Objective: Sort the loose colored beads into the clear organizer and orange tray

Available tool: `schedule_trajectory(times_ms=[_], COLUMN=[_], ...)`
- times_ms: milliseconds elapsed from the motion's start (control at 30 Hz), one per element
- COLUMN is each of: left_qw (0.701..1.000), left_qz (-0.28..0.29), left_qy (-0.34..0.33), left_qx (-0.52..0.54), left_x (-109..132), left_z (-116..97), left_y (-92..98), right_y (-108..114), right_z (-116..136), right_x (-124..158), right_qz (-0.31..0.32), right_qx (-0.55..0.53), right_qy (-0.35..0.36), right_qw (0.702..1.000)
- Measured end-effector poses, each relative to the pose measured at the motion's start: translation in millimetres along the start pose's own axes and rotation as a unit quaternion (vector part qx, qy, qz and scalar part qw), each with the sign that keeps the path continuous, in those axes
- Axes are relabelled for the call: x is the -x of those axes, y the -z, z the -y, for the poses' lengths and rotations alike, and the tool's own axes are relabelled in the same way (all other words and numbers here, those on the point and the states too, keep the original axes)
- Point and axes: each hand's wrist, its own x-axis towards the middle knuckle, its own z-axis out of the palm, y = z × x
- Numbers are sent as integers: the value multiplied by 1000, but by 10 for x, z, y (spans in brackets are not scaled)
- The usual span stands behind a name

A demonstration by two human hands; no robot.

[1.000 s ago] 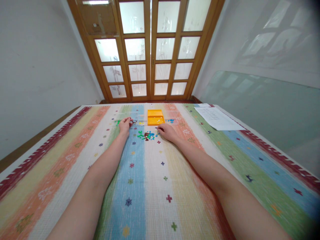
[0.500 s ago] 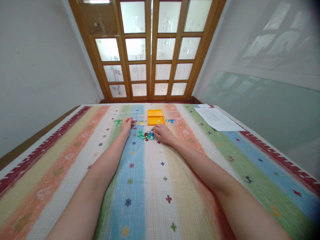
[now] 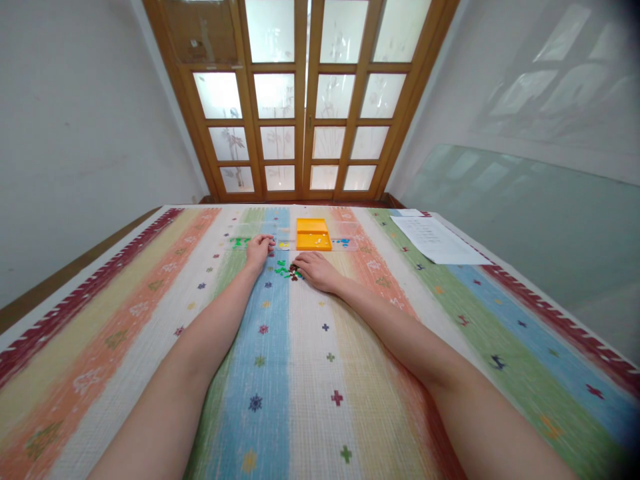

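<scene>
A small heap of tiny coloured pieces (image 3: 284, 270), green, blue and dark red, lies on the striped cloth far out in front of me. My right hand (image 3: 314, 269) rests palm down on the right side of the heap, its fingers stretched over the pieces. My left hand (image 3: 260, 249) sits just left of and beyond the heap with its fingers curled under, at the edge of a clear divided tray (image 3: 239, 241) that holds green pieces. What the curled fingers hold is hidden. An orange tray (image 3: 313, 235) stands just beyond both hands.
The clear tray continues right of the orange one, with blue pieces (image 3: 343, 243) in it. A printed sheet of paper (image 3: 436, 239) lies at the far right of the striped cloth (image 3: 300, 373). Wooden glazed doors (image 3: 305, 100) stand behind the table, and a glass pane (image 3: 525, 220) leans at right.
My right hand has slid left from the heap's right edge onto the pieces, covering the blue ones. My left hand has shifted slightly right along the clear tray.
</scene>
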Motion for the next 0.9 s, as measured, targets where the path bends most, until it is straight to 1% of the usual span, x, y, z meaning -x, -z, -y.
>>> schedule_trajectory(times_ms=[233,333,567,767,900], left_qw=[1000,1000,997,995,993], left_qz=[-2,8,20,24,24], left_qy=[-4,-13,-10,-9,-11], left_qx=[-12,-24,-70,-98,-112], left_x=[24,26,44,61,48], left_z=[-11,-5,-36,-61,-45], left_y=[-17,-15,-20,-38,-37], right_y=[-16,-13,-14,-56,-103], right_z=[-33,-66,-44,-36,-70], right_x=[-5,5,21,-22,-47], right_qz=[-13,-17,-7,29,22], right_qx=[10,27,27,18,-6], right_qy=[-3,-5,11,33,24], right_qw=[1000,999,1000,999,999])
